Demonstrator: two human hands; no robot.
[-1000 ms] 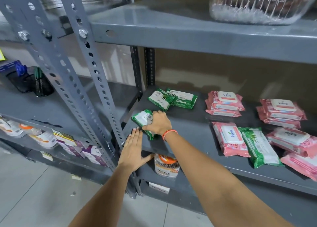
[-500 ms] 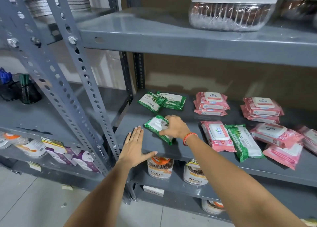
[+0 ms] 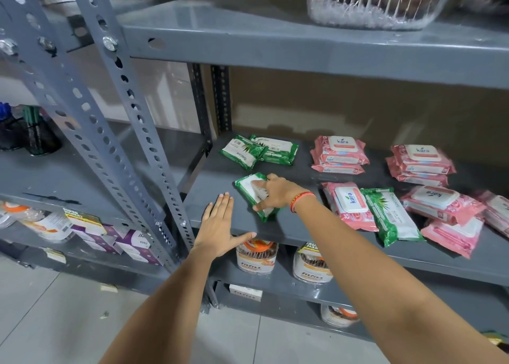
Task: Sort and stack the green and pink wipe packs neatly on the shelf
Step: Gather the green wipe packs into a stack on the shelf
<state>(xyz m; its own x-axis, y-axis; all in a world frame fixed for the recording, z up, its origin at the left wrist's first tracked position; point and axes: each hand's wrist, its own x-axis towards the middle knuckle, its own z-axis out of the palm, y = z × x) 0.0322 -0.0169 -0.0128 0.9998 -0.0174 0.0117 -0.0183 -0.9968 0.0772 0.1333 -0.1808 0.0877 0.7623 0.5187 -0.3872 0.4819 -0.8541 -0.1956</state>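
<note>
On the grey middle shelf (image 3: pixel 303 228) my right hand (image 3: pixel 278 194) grips a green wipe pack (image 3: pixel 249 188) lying flat near the front left. My left hand (image 3: pixel 217 231) rests flat and open on the shelf's front edge, just left of that pack. Two more green packs (image 3: pixel 259 151) lie overlapping at the back left. Another green pack (image 3: pixel 391 216) leans on a single pink pack (image 3: pixel 348 205) in the middle. Pink packs sit stacked at the back (image 3: pixel 340 154) and back right (image 3: pixel 421 164), with loose pink packs (image 3: pixel 446 212) at the right.
Perforated grey uprights (image 3: pixel 129 121) stand left of the shelf. The upper shelf (image 3: pixel 275 41) holds a clear tub (image 3: pixel 377 2). Jars (image 3: pixel 257 257) stand on the shelf below. A neighbouring rack at left holds pen cups (image 3: pixel 38 135) and boxes (image 3: pixel 91 228).
My right hand has slid the green pack a little to the right along the shelf; my left hand stays flat at the front edge. The view has shifted slightly.
</note>
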